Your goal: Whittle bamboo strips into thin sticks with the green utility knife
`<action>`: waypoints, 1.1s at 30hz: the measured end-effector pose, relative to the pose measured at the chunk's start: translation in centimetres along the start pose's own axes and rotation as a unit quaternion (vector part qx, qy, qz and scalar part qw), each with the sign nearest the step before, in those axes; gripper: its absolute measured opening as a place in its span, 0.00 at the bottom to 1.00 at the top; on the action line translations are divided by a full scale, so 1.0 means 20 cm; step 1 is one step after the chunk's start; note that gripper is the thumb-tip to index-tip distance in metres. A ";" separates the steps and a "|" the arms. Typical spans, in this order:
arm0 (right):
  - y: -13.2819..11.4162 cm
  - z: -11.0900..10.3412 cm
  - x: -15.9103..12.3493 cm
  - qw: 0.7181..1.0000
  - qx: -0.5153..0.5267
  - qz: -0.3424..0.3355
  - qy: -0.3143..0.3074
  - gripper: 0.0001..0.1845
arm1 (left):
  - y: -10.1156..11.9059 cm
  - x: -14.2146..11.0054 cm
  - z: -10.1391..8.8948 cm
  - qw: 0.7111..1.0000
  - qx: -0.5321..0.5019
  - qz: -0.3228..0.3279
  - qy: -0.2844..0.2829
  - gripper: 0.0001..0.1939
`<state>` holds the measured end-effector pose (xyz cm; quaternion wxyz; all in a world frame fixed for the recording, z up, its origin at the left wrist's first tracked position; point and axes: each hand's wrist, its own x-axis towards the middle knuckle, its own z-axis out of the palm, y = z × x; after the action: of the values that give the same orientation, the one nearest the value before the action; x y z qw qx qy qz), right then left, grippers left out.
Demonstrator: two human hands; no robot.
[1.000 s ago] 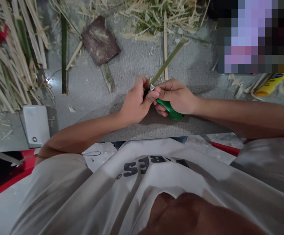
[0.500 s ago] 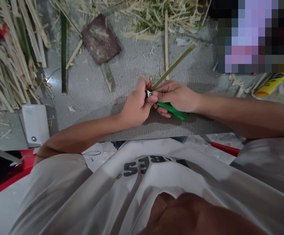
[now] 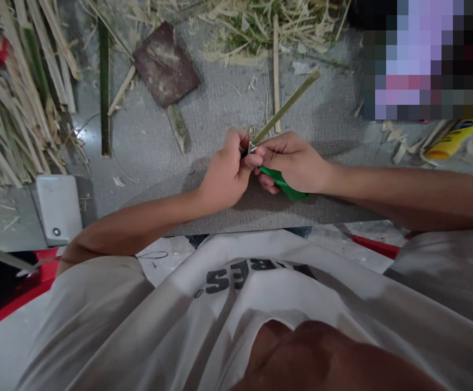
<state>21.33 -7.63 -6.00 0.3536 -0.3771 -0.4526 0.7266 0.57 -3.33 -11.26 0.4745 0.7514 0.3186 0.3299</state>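
My left hand (image 3: 225, 175) is closed around the near end of a thin green bamboo strip (image 3: 288, 105), which slants up and to the right over the grey mat (image 3: 220, 114). My right hand (image 3: 294, 161) grips a green-handled knife (image 3: 284, 186). Its small metal blade (image 3: 252, 147) shows between the two thumbs, against the strip. The thumbs touch at the blade.
A dark brown block (image 3: 165, 64) lies at the mat's far left. A green bamboo stick (image 3: 105, 81) and a heap of pale strips (image 3: 12, 98) are at the left, shavings (image 3: 260, 21) at the back. A white box (image 3: 59, 207) sits near left, a yellow can (image 3: 450, 142) at right.
The strip's far end swung right and a little down, then held. The hands shifted slightly and the knife handle tilted, with both grips unchanged.
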 end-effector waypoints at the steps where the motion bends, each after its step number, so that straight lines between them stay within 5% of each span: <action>1: 0.01 0.01 0.00 1.000 -0.002 -0.010 0.013 0.35 | 0.01 0.00 0.00 1.000 0.003 -0.006 0.003 0.29; 5: 0.01 0.01 -0.01 1.000 -0.007 -0.006 0.026 0.34 | 0.05 0.01 -0.01 1.000 -0.001 -0.014 0.006 0.29; 12: -0.05 -0.08 0.04 0.991 0.009 0.095 -0.096 0.35 | 0.01 0.00 0.00 0.999 -0.028 -0.009 -0.031 0.30; 28: -0.03 -0.04 0.01 0.999 -0.021 0.004 0.038 0.35 | 0.03 0.02 -0.02 1.000 0.010 -0.017 -0.015 0.26; 33: -0.07 -0.07 0.03 0.996 -0.025 0.085 -0.031 0.34 | 0.00 0.03 -0.03 0.997 -0.030 -0.037 -0.055 0.28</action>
<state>22.45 -6.17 -5.22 0.2668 -0.4000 -0.4477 0.7539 0.55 -2.51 -11.03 0.5253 0.7419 0.3091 0.2795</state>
